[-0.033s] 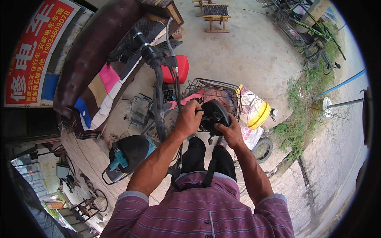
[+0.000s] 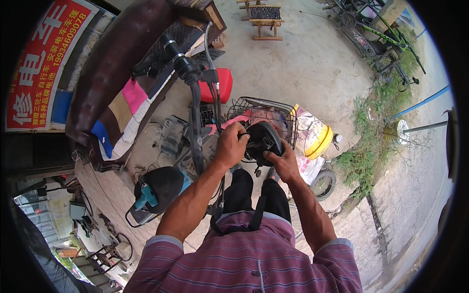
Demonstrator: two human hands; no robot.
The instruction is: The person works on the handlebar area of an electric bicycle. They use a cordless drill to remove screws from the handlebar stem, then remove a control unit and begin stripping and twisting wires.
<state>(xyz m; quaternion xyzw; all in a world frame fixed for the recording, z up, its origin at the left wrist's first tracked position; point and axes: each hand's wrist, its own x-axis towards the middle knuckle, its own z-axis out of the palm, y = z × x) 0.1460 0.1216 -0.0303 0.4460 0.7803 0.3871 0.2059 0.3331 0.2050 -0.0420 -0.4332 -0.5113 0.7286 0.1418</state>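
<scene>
In front of my body, a black rounded plastic housing point(image 2: 265, 136) is held up with its hollow side toward me. My right hand point(image 2: 282, 160) grips its right edge, the thumb pressed on the inner face. Close by on the left, my left hand point(image 2: 232, 146) is closed in a pinch at the housing's left side. A small dark piece, perhaps a wire end, shows at those fingertips, too small to make out. The bicycle-type handlebar point(image 2: 196, 122), with a black grip and hanging cables, runs just left of my left hand.
A wire basket point(image 2: 256, 101) with pinkish cloth lies beyond the housing, beside a yellow bucket point(image 2: 318, 141). A teal power drill point(image 2: 146, 195) rests on a black seat point(image 2: 166, 188) at left. Beyond are a brown sofa point(image 2: 105, 63), a red box point(image 2: 223, 84) and a small stool point(image 2: 266, 22).
</scene>
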